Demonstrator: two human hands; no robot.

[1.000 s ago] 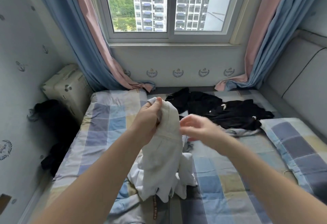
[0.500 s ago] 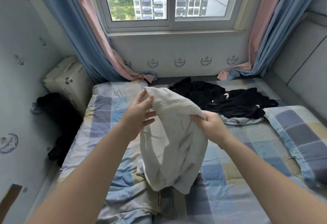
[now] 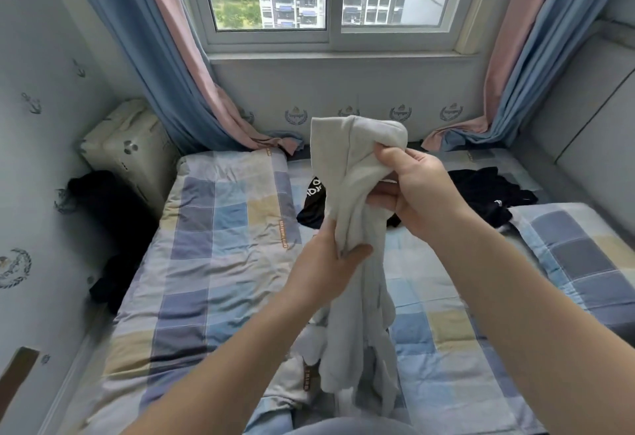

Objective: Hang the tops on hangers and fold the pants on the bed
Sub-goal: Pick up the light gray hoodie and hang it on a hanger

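Observation:
A white garment [image 3: 347, 173] hangs bunched in the air over the checked bed [image 3: 220, 249]. My right hand [image 3: 412, 190] grips its upper part, near the ribbed top edge. Lower down, my left hand [image 3: 330, 263] grips the cloth at its middle, thumb in front. The garment's lower end [image 3: 357, 359] trails down to the bed. Behind it a pile of black clothes [image 3: 488, 194] lies on the bed, one piece with white lettering [image 3: 314, 194]. No hanger is in view.
A checked pillow [image 3: 584, 259] lies at the right. A cream suitcase [image 3: 127, 149] stands in the left corner, with dark clothing [image 3: 110, 221] heaped between bed and wall. Curtains [image 3: 161, 67] hang at both sides of the window, and a padded headboard [image 3: 591, 118] lines the right.
My right hand has risen and now grips the garment's top. My left hand has slid down to grip its middle. The garment has gone from spread wide to a narrow hanging bunch.

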